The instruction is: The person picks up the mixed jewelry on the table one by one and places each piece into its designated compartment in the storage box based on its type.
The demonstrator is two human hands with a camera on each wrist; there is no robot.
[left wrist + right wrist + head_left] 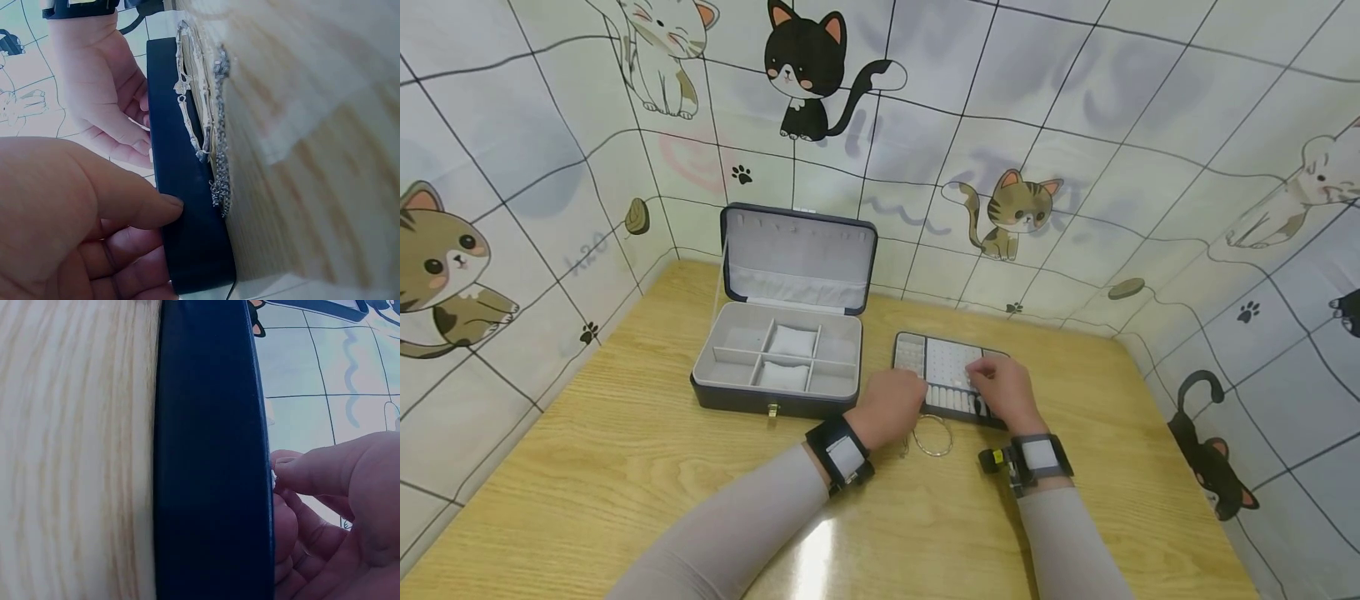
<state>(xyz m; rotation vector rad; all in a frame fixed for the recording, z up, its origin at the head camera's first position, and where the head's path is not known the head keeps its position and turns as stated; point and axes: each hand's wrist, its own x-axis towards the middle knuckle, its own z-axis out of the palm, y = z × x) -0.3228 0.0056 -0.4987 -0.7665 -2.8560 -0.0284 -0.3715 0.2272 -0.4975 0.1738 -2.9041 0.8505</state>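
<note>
My left hand (891,407) grips the front left corner of a dark jewelry tray (187,250), its thumb against the outer wall and its other fingers curled at the top edge. Over the white dotted panel (946,360) of that tray, my right hand (1006,390) pinches a small silvery earring (274,480) between thumb and fingertips; most of the earring is hidden. On the table just in front of the tray lie a thin round bangle (933,436) and a silvery chain (220,137).
Left of the tray stands an open jewelry box (808,406) with its lid (797,258) raised. Two pale cushions sit in its middle compartments. White ring rolls (951,398) line the tray's front. A cat-patterned wall covering (880,150) closes in the wooden table (625,467).
</note>
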